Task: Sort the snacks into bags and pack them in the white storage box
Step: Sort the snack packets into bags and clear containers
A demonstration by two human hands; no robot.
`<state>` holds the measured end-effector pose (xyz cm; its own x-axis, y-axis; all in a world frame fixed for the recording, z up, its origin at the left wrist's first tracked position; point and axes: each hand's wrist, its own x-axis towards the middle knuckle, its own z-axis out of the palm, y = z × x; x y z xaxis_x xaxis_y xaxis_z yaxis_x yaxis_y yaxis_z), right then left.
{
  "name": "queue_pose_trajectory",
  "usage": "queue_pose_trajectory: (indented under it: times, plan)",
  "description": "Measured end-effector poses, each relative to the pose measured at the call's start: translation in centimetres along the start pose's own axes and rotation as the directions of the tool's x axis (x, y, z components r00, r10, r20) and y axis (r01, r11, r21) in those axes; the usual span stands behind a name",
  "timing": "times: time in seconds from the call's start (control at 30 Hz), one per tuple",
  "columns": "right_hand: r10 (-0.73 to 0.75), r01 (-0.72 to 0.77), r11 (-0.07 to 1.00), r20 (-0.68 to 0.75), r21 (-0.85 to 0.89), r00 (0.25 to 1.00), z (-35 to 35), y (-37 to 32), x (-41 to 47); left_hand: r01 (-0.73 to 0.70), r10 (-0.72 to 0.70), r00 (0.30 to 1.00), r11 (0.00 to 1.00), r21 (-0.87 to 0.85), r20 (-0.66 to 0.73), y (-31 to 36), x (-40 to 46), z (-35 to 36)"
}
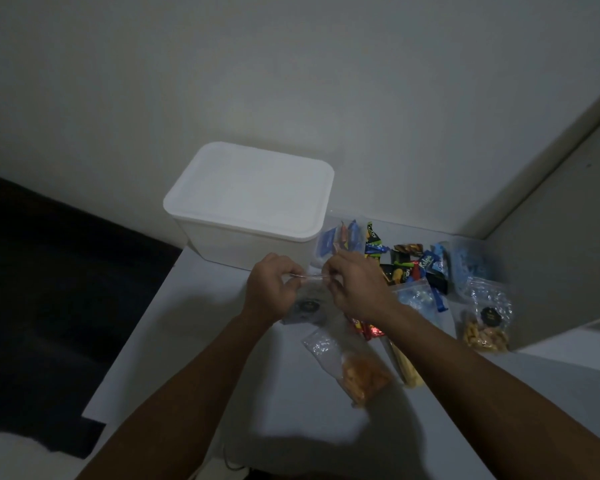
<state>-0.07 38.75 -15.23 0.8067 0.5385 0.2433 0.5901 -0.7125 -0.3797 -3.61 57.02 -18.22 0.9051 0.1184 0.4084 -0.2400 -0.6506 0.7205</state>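
Note:
Both hands hold one clear zip bag (pixel 309 303) by its top edge, above the white table (pixel 222 358). My left hand (pixel 274 289) pinches the left end of the zip strip; my right hand (pixel 352 285) pinches the right end. The bag hangs between them with a dark round label showing. The white storage box (pixel 250 202) stands just behind the hands with its lid on. Loose wrapped snacks (pixel 406 261) lie to the right of the box. A clear bag with orange snacks (pixel 354 368) lies under my right forearm.
Another bag of brownish snacks (pixel 485 323) and a bag with blue pieces (pixel 471 268) lie at the table's right, by the wall corner. A bag of pale sticks (pixel 407 368) lies under my right arm. The table's left edge drops to a dark floor (pixel 49 289).

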Motion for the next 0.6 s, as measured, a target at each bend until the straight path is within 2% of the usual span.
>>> queue_pose_trajectory:
  times: [0.2, 0.33, 0.6]
  plan:
    - [0.028, -0.027, 0.999, -0.025, 0.035, 0.999, 0.4, -0.2, 0.5, -0.028, 0.029, 0.999, 0.999, -0.028, 0.02, 0.7, 0.3, 0.2]
    - [0.071, -0.07, 0.997, -0.04, 0.031, 0.997, 0.2, -0.1, 0.4, 0.025, -0.025, 1.0, 0.999, -0.036, -0.007, 0.4, 0.5, -0.6]
    - [0.027, -0.022, 0.996, -0.052, 0.083, 0.998, 0.5, -1.1, 0.5, 0.037, -0.037, 0.999, 0.999, -0.018, 0.029, 1.0, 0.4, -0.4]
